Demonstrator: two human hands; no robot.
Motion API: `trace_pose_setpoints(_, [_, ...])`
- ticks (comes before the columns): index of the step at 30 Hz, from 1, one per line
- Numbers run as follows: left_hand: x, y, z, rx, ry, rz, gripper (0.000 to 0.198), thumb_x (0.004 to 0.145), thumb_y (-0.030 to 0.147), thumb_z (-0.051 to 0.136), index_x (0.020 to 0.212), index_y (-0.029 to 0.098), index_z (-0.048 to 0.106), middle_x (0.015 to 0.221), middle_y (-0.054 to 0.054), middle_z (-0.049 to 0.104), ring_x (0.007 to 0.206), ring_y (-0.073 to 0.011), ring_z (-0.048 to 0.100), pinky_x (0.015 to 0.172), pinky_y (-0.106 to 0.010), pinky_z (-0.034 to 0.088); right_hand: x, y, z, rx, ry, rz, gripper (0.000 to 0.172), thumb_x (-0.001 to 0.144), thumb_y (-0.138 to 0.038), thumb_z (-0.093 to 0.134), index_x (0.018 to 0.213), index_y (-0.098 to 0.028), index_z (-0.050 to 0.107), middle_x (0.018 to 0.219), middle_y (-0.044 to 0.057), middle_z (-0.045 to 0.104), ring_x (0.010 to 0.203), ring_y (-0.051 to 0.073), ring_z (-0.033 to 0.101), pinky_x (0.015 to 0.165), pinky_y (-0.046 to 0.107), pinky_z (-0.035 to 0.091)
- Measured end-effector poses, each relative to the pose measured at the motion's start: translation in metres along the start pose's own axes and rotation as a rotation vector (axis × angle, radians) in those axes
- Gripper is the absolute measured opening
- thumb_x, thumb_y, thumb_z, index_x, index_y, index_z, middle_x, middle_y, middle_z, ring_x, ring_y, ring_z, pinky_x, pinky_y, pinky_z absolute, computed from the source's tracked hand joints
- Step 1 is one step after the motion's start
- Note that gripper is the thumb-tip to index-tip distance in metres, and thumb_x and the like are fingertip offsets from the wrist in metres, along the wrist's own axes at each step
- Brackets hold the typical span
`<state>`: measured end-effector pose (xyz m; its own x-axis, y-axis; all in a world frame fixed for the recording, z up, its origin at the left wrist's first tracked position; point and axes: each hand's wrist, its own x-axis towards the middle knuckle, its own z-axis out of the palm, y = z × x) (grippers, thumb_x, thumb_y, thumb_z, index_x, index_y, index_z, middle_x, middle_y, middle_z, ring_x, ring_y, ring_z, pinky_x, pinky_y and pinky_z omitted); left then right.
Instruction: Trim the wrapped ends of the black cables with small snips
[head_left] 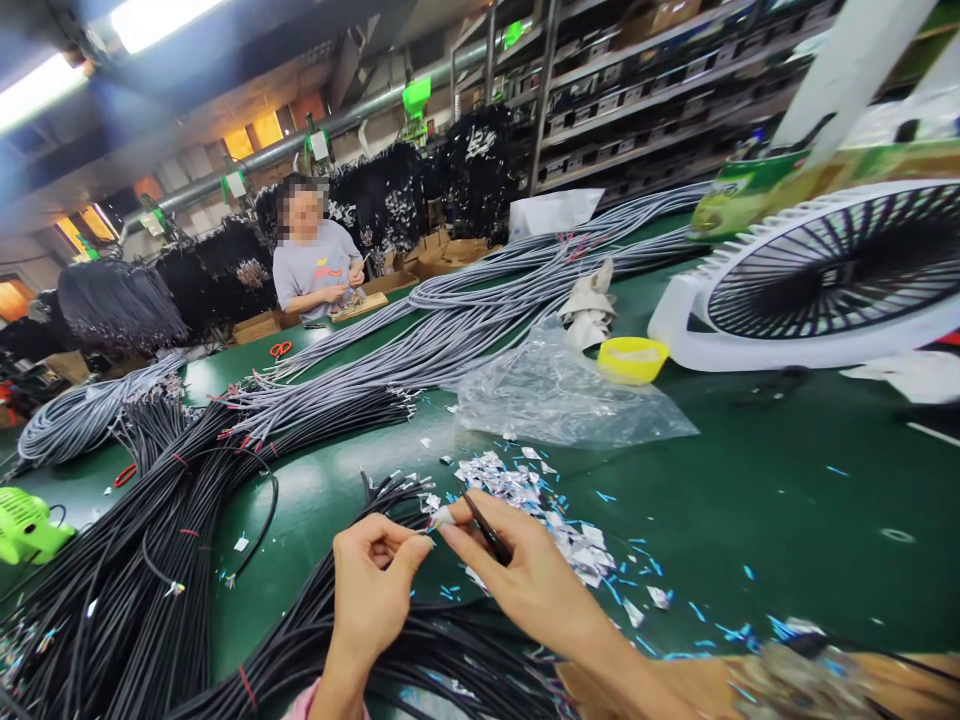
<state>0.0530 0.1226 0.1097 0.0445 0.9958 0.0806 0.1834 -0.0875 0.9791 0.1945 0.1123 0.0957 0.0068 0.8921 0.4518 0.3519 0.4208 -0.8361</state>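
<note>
In the head view my left hand (373,585) is closed in a pinch, thumb against index finger, at the stripped end of a black cable. Fine coloured wires at that end show between the two hands. My right hand (517,575) is closed around a slim dark tool (487,530), which looks like tweezers. A white covering (442,517) is at its fingertip, and its fingers meet the wires beside my left thumb. Under and behind the hands lies a bundle of black cables (315,600). Silvery foil scraps (517,480) and blue bits of insulation are strewn beyond my right hand.
Grey cables (450,335) and more black cables (165,540) cover the left and far green table (787,510). A clear plastic bag (555,390), a yellow bowl (634,360) and a white fan (686,320) lie right. A co-worker (319,255) sits across. Orange-handled scissors (280,349) lie left.
</note>
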Motion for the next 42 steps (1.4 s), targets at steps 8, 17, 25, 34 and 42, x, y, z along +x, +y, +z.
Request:
trace_pose_setpoints(8, [0.003, 0.001, -0.006, -0.021, -0.196, -0.07, 0.049, 0.067, 0.059, 0.061, 0.055, 0.011, 0.06, 0.045, 0.003, 0.045, 0.04, -0.0055, 0.031, 0.04, -0.019, 0.022, 0.004, -0.001, 0.0, 0.052, -0.024, 0.022, 0.027, 0.086, -0.031, 0.043, 0.064, -0.019, 0.055, 0.06, -0.001, 0.048, 0.055, 0.015, 0.047, 0.05, 0.026, 0.039])
trace_pose_setpoints(17, [0.002, 0.001, -0.006, 0.033, -0.241, -0.073, 0.06, 0.067, 0.07, 0.054, 0.054, 0.012, 0.056, 0.046, 0.004, 0.04, 0.041, -0.0055, 0.029, 0.041, -0.019, 0.02, 0.003, -0.005, 0.0, 0.066, 0.004, 0.021, 0.027, 0.084, -0.032, 0.044, 0.063, -0.018, 0.054, 0.056, -0.002, 0.045, 0.049, 0.014, 0.043, 0.046, 0.025, 0.036])
trace_pose_setpoints(25, [0.003, -0.001, -0.006, 0.045, -0.214, -0.032, 0.055, 0.072, 0.065, 0.053, 0.054, 0.013, 0.054, 0.046, 0.004, 0.041, 0.042, -0.0062, 0.03, 0.041, -0.02, 0.021, 0.002, -0.005, -0.003, 0.067, -0.056, 0.087, 0.019, 0.075, -0.027, 0.047, 0.06, -0.018, 0.055, 0.054, -0.004, 0.042, 0.044, 0.011, 0.036, 0.041, 0.022, 0.03])
trace_pose_setpoints(34, [0.006, -0.005, -0.002, 0.083, -0.218, -0.065, 0.056, 0.072, 0.067, 0.049, 0.056, 0.013, 0.053, 0.048, 0.004, 0.041, 0.04, -0.0054, 0.03, 0.039, -0.018, 0.023, 0.002, -0.001, 0.004, 0.022, 0.03, 0.071, 0.026, 0.071, -0.027, 0.048, 0.047, -0.019, 0.048, 0.047, -0.005, 0.038, 0.043, 0.01, 0.035, 0.04, 0.023, 0.028])
trace_pose_setpoints(42, [0.017, -0.027, -0.005, 0.353, -0.164, -0.004, 0.022, 0.08, 0.029, 0.052, 0.065, 0.015, 0.062, 0.056, 0.0, 0.052, 0.049, -0.0125, 0.049, 0.048, -0.023, 0.041, 0.008, 0.006, -0.01, -0.045, 0.237, 0.251, 0.027, 0.079, -0.041, 0.037, 0.065, -0.021, 0.047, 0.049, -0.004, 0.04, 0.041, 0.012, 0.038, 0.04, 0.023, 0.032])
